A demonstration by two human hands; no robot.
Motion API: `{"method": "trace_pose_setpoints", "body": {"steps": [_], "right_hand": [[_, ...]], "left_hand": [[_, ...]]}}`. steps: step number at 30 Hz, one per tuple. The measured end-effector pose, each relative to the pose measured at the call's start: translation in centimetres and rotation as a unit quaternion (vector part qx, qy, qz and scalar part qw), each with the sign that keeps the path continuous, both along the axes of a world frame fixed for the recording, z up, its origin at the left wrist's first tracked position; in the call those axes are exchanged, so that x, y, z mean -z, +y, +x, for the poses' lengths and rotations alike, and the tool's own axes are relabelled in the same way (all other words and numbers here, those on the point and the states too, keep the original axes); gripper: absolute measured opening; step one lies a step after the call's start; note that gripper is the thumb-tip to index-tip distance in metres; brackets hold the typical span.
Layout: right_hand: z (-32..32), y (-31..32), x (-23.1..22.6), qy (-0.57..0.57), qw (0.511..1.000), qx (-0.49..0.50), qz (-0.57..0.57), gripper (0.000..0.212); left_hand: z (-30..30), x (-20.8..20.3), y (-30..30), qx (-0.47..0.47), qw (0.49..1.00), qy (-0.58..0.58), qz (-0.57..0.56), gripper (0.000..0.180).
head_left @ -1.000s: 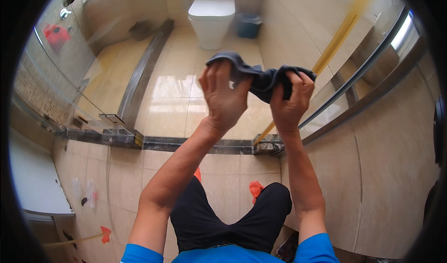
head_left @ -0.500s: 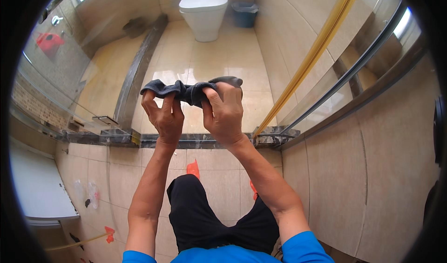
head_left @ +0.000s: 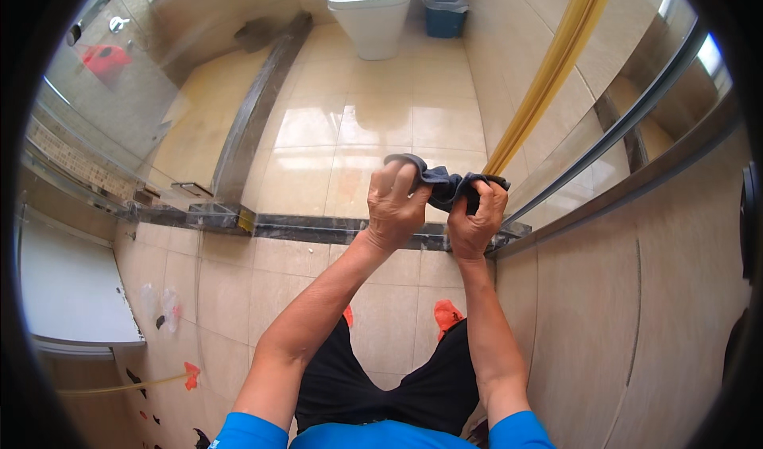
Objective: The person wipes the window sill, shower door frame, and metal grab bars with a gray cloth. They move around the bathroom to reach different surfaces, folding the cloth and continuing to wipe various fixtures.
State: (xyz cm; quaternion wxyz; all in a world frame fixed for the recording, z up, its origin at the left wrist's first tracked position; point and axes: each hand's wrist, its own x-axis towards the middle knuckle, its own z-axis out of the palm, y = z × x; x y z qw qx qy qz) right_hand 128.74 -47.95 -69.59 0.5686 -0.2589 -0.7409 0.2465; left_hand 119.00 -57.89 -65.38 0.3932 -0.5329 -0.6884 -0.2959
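A dark grey-blue cloth (head_left: 444, 183) is bunched and stretched between my two hands. My left hand (head_left: 395, 209) grips its left end, fingers curled into the fabric. The right end is pinched in my right hand (head_left: 476, 225), thumb against fingers. That end overlaps the lower part of a gold-coloured door frame strip (head_left: 548, 67); I cannot tell whether they touch. Below the cloth runs a dark marble threshold (head_left: 318, 228).
Beyond the threshold stand a white toilet (head_left: 370, 16) and a blue bin (head_left: 445, 18). A glass panel (head_left: 103, 123) rises at left, a dark metal rail (head_left: 628, 111) at right. Orange-red coverings (head_left: 447, 315) show on my feet. A white board (head_left: 75, 278) and plastic scraps (head_left: 165, 306) lie left.
Both hands have moved right with the cloth, from above the tiled floor to beside the gold frame strip. My view has shifted slightly, and my feet have changed position.
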Motion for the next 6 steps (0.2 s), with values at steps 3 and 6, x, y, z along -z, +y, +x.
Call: {"method": "trace_pose_setpoints", "body": {"steps": [3,6], "right_hand": [[-0.6,-1.0,1.5,0.019,0.998,-0.001,-0.052,0.029],[-1.7,-2.3,2.1,0.009,0.998,-0.03,-0.06,0.027]], "left_hand": [[-0.4,1.1,-0.6,0.002,0.999,0.0,-0.036,0.023],[-1.6,2.2,-2.4,-0.026,0.998,-0.005,-0.063,0.025]]}}
